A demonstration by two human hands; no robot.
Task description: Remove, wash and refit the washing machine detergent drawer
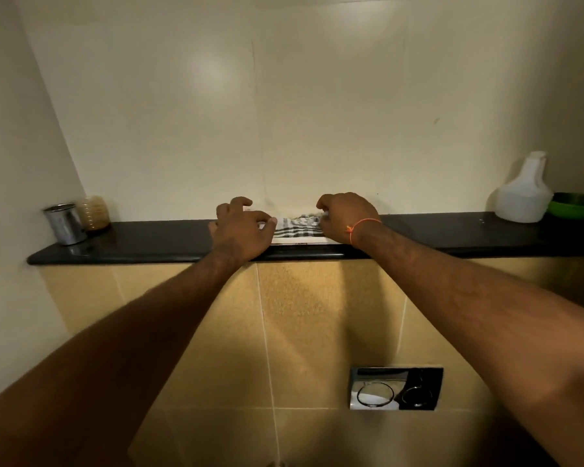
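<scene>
two hands on one black shelf [418, 230], left hand [241, 227] and right hand [346, 215] each pinching an end of one white detergent drawer [299, 229] lying flat – one steel cup [64, 224], one jar [93, 212], one spray bottle [523, 193], one green bowl [575, 205]

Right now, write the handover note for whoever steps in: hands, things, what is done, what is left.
Left hand: on the left end of the white drawer-like part with dark slats, fingers curled; grip unclear.
Right hand: closed on its right end.
That part lies on the black ledge against the wall, midway along.
Also on the ledge: steel cup and brown jar at left, white spray bottle and green bowl at right.
Done: the part appears to be out of the machine. Washed or not: cannot tell.
Left: refit. No washing machine in view.
</scene>
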